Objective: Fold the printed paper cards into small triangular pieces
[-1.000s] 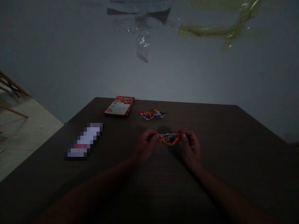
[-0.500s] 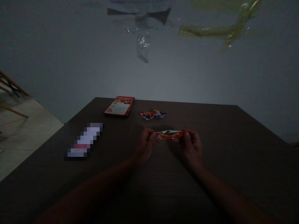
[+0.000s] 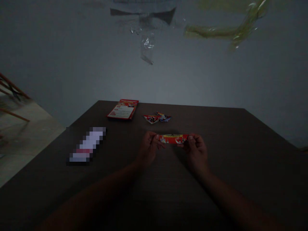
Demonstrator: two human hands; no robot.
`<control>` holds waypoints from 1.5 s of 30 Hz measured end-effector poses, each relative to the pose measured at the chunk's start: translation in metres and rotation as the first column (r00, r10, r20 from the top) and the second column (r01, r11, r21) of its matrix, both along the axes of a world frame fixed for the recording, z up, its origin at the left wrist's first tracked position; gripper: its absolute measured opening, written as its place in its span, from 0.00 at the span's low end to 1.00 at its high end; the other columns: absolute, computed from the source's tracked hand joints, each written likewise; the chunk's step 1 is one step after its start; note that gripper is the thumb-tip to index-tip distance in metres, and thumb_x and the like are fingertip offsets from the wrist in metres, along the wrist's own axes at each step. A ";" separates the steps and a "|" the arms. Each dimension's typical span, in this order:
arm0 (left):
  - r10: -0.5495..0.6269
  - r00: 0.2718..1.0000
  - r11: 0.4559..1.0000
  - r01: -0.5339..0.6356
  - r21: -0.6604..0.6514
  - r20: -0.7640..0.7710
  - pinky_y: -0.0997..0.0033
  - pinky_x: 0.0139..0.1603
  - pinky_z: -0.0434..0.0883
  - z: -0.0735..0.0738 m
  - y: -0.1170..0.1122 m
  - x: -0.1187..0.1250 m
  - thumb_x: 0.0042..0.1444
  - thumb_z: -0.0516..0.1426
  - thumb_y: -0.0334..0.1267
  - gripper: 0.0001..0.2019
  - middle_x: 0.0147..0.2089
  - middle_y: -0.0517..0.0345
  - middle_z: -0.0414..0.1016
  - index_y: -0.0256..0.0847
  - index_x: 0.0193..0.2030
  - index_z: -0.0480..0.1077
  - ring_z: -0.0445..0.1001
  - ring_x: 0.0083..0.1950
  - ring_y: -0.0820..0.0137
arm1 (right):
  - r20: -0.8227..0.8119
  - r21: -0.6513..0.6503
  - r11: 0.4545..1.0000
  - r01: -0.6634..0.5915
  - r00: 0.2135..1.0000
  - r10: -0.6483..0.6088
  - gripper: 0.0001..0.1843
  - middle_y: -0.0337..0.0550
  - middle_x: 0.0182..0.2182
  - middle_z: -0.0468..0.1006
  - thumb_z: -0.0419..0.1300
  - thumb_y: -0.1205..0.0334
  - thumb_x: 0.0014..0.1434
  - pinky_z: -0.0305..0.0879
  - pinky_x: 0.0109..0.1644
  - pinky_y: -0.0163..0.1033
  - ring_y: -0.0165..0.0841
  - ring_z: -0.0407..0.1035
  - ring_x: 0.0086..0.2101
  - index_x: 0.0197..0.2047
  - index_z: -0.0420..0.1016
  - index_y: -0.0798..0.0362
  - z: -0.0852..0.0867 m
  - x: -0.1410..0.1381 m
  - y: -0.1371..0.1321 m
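Observation:
A folded strip of printed paper (image 3: pixel 173 139), red with a yellow band and small figures, stretches between my two hands above the dark table (image 3: pixel 231 144). My left hand (image 3: pixel 149 146) pinches its left end, thumb in front. At the right end, my right hand (image 3: pixel 196 147) grips it between thumb and fingers. The strip looks flat, its printed side facing me. Just beyond it on the table lie two small folded paper pieces, a red one (image 3: pixel 152 119) and a bluish one (image 3: pixel 165 118) that touch or overlap.
A stack of red and white printed leaflets (image 3: pixel 123 109) lies at the back left of the table. Nearer on the left is a blurred, phone-like object (image 3: pixel 88 146). Behind the table rises a grey wall (image 3: pixel 192 73) with tape remnants. Wooden legs (image 3: pixel 14 85) stand on the floor at far left.
The paper strip's upper edge gaped open before; now it is closed and flat, with more of its front showing. Both hands stay at nearly the same place.

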State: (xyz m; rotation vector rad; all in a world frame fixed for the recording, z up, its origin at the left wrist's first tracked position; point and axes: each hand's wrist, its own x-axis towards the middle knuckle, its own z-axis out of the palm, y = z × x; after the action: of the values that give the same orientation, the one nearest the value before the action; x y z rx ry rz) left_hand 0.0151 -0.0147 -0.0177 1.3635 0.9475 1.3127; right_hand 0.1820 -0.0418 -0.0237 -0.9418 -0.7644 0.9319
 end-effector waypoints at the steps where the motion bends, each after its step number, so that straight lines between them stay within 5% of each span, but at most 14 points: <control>1: -0.001 1.000 1.000 0.001 0.003 -0.008 0.76 0.25 0.65 0.000 0.000 0.000 0.58 0.52 0.47 0.12 0.21 0.64 0.71 0.40 0.35 0.57 0.72 0.22 0.73 | 0.016 -0.010 1.000 0.002 1.000 -0.002 0.12 0.35 0.29 0.71 0.61 0.53 0.54 0.71 0.27 0.35 0.28 0.70 0.27 0.35 0.65 0.51 0.001 0.000 -0.001; 8: -0.083 0.993 0.996 0.085 0.017 -0.089 0.77 0.28 0.66 0.000 -0.005 -0.004 0.58 0.52 0.44 0.11 0.32 0.61 0.72 0.40 0.43 0.59 0.72 0.28 0.75 | 0.203 -0.047 0.998 0.040 0.979 -0.029 0.16 0.37 0.27 0.71 0.59 0.49 0.54 0.68 0.22 0.33 0.28 0.68 0.23 0.35 0.64 0.53 0.003 0.004 -0.003; 12: -0.172 0.924 0.958 0.238 0.161 -0.342 0.74 0.34 0.68 0.001 -0.006 -0.010 0.54 0.56 0.39 0.14 0.43 0.52 0.72 0.39 0.46 0.64 0.73 0.39 0.70 | 0.337 -0.025 0.998 0.066 0.940 -0.054 0.14 0.37 0.27 0.71 0.58 0.49 0.56 0.68 0.26 0.35 0.29 0.67 0.25 0.36 0.65 0.52 0.001 0.007 -0.002; 16: 0.008 0.888 0.883 0.210 0.421 -0.459 0.71 0.37 0.71 0.003 -0.003 -0.014 0.44 0.63 0.35 0.29 0.55 0.45 0.64 0.40 0.55 0.59 0.70 0.46 0.66 | 0.542 0.052 0.993 0.103 0.832 -0.115 0.10 0.39 0.27 0.71 0.55 0.53 0.59 0.66 0.29 0.35 0.30 0.67 0.27 0.36 0.67 0.52 -0.001 0.009 -0.004; 21: 0.152 0.729 0.697 0.399 0.595 -0.667 0.63 0.48 0.70 0.007 -0.001 -0.017 0.50 0.58 0.32 0.08 0.55 0.47 0.63 0.39 0.39 0.70 0.69 0.50 0.64 | 0.699 0.148 0.986 0.079 0.697 -0.161 0.07 0.40 0.29 0.73 0.53 0.57 0.61 0.65 0.33 0.38 0.32 0.68 0.29 0.38 0.67 0.51 -0.002 0.009 -0.010; 26: 0.302 0.673 0.613 0.405 0.678 -0.675 0.65 0.48 0.70 0.008 0.000 -0.020 0.53 0.56 0.31 0.05 0.49 0.49 0.69 0.39 0.37 0.71 0.70 0.48 0.65 | 0.712 0.252 0.964 0.085 0.658 -0.244 0.05 0.42 0.32 0.75 0.53 0.62 0.60 0.66 0.35 0.40 0.33 0.70 0.31 0.40 0.67 0.50 -0.003 0.010 -0.014; 35: 0.374 0.640 0.569 0.414 0.711 -0.671 0.66 0.45 0.70 0.009 0.001 -0.022 0.56 0.54 0.32 0.07 0.46 0.50 0.72 0.39 0.39 0.71 0.72 0.45 0.67 | 0.670 0.344 0.936 0.076 0.678 -0.302 0.05 0.43 0.35 0.76 0.53 0.65 0.60 0.67 0.36 0.41 0.35 0.71 0.34 0.41 0.66 0.48 -0.001 0.010 -0.016; 45: 0.264 0.674 0.658 0.397 0.640 -0.690 0.68 0.45 0.70 0.006 0.003 -0.018 0.57 0.55 0.35 0.07 0.46 0.50 0.72 0.38 0.42 0.70 0.71 0.45 0.67 | 0.639 0.295 0.948 0.116 0.714 -0.286 0.05 0.42 0.34 0.74 0.53 0.63 0.61 0.67 0.36 0.41 0.34 0.69 0.33 0.40 0.67 0.49 -0.005 0.011 -0.013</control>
State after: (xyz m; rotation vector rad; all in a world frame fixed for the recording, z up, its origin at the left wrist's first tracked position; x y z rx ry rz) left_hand -0.0028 -0.0120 -0.0116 2.7462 0.8326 1.0962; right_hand 0.1933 -0.0544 -0.0288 -1.1368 -1.3303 0.2591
